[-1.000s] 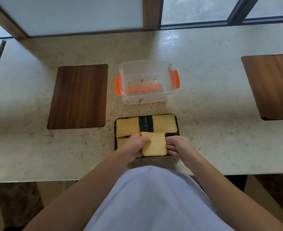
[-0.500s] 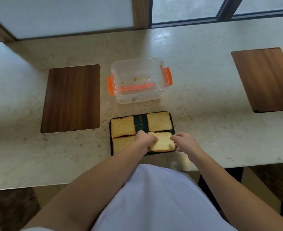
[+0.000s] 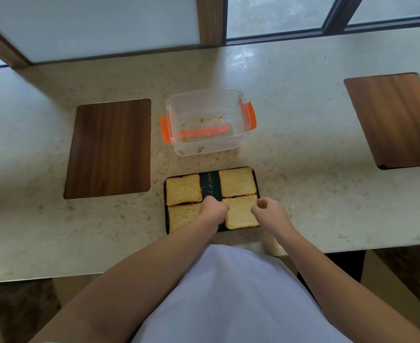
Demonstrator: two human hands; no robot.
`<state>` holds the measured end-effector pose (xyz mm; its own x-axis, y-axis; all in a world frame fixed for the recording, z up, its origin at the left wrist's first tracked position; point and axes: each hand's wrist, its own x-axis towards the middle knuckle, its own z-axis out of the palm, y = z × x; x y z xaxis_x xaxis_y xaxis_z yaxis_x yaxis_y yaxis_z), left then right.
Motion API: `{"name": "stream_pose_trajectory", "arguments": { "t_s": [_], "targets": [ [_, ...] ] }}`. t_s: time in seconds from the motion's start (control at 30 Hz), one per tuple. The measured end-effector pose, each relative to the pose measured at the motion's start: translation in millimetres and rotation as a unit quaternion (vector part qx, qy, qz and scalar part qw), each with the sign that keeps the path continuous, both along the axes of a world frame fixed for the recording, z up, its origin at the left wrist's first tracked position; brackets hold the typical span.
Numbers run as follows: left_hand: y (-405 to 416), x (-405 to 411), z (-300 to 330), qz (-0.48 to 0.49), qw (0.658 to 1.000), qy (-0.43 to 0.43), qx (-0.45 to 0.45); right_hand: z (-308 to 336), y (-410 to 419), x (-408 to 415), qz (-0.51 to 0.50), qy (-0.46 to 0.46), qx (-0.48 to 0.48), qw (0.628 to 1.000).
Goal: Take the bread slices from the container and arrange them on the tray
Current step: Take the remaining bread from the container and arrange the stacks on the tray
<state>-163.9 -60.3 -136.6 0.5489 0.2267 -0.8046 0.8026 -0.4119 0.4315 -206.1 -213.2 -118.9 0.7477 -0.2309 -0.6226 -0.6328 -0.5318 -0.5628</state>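
A dark tray (image 3: 209,185) lies near the counter's front edge with several bread slices flat on it: far left (image 3: 183,189), far right (image 3: 237,182), near left (image 3: 183,215) and near right (image 3: 239,214). My left hand (image 3: 213,209) is curled over the tray's middle, its fingers at the left edge of the near right slice. At that slice's right edge, my right hand (image 3: 269,214) has its fingers curled. Behind the tray stands the clear container (image 3: 211,147) with orange clips, holding only crumbs.
A dark wooden board (image 3: 110,148) lies left of the container and tray. Another wooden board (image 3: 396,120) lies far right. A window wall runs along the back of the pale stone counter (image 3: 302,169). Crumbs lie between container and tray.
The slice held above the near middle of the tray has moved right and down. It now lies flat in the near right spot, with both hands still at its edges.
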Motion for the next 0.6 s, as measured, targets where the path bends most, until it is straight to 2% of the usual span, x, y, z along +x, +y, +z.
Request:
{"name": "stream_pose_trajectory", "arguments": {
  "t_s": [0.27, 0.43, 0.5, 0.6],
  "targets": [
    [-4, -2, 7, -0.067, 0.998, -0.010, 0.008, 1, 3, 0, 0.048, 0.011, -0.045, 0.998],
    [3, -5, 7, -0.089, 0.996, -0.017, -0.017, -2, 4, 5, 0.075, 0.037, -0.068, 0.994],
    [13, -5, 14, -0.087, 0.995, -0.033, -0.041, 1, 5, 7, 0.045, 0.000, -0.048, 0.998],
    [47, 3, 30, -0.079, 0.990, -0.032, -0.113, 11, 11, 11, -0.025, -0.111, -0.026, 0.993]
  ]
}}
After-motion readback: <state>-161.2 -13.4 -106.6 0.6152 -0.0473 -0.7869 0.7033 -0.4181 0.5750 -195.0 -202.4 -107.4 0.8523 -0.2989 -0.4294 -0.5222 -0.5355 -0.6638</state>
